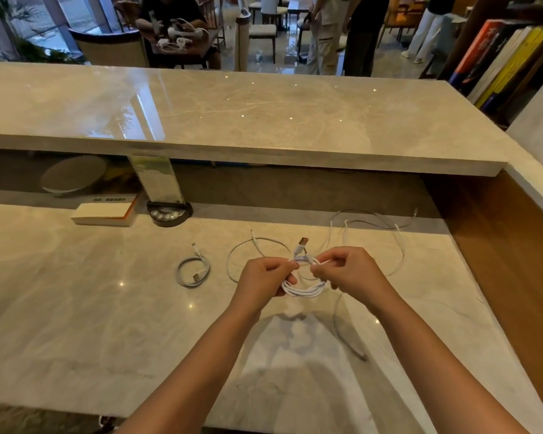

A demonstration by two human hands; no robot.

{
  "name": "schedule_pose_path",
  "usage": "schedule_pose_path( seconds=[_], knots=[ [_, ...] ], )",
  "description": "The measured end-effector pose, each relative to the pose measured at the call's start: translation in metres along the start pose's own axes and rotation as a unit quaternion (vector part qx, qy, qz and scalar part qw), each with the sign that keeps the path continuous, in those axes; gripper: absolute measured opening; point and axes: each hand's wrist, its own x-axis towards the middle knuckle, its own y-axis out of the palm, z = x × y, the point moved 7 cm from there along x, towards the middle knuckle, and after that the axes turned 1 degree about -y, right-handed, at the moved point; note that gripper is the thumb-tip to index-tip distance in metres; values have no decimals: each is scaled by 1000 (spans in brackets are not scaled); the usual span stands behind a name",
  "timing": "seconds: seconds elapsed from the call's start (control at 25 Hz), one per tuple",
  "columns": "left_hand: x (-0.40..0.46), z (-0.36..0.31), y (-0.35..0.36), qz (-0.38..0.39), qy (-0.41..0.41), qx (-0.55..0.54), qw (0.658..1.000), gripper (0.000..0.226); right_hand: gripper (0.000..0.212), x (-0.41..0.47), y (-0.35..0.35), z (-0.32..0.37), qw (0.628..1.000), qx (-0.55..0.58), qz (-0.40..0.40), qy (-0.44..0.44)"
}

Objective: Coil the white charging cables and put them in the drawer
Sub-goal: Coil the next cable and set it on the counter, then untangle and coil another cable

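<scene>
I hold a white charging cable (pixel 304 291) wound into a small coil above the marble desk (pixel 107 308). My left hand (pixel 264 277) pinches the coil's left side and my right hand (pixel 351 270) pinches its top right, where a USB plug sticks up. A coiled white cable (pixel 193 270) lies on the desk to the left. One loose cable (pixel 251 249) curves behind my left hand. More loose white cables (pixel 395 245) lie tangled at the right, one trailing toward me. No drawer is in view.
A raised marble counter (pixel 232 120) runs across behind the desk. Under it stand a white and orange book (pixel 104 211), a clear sign holder on a black base (pixel 170 211) and a round grey disc (pixel 72 173). Wooden panelling bounds the right. People stand beyond.
</scene>
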Motion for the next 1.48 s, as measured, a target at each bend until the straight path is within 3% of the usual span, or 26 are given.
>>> schedule_pose_path(
  seconds=[0.2,0.36,0.56,0.76,0.88,1.12,1.48],
  knots=[
    [-4,30,-51,-33,-74,-63,995,13,8,19,52,2,1000,11,-1,25],
    [0,42,-117,-99,-77,-112,986,22,9,46,112,32,997,22,72,31],
    [40,25,-203,-192,-58,13,980,24,3,100,181,74,991,32,115,54],
    [96,31,-235,-133,-21,194,972,26,11,116,229,41,983,75,85,144],
    [114,52,-234,-88,-26,245,965,26,15,116,240,20,980,67,46,181],
    [125,70,-230,-68,18,276,959,23,18,103,254,-6,967,124,0,221],
    [123,85,-230,-80,19,245,966,26,18,102,252,-9,973,121,-22,196]
  ],
)
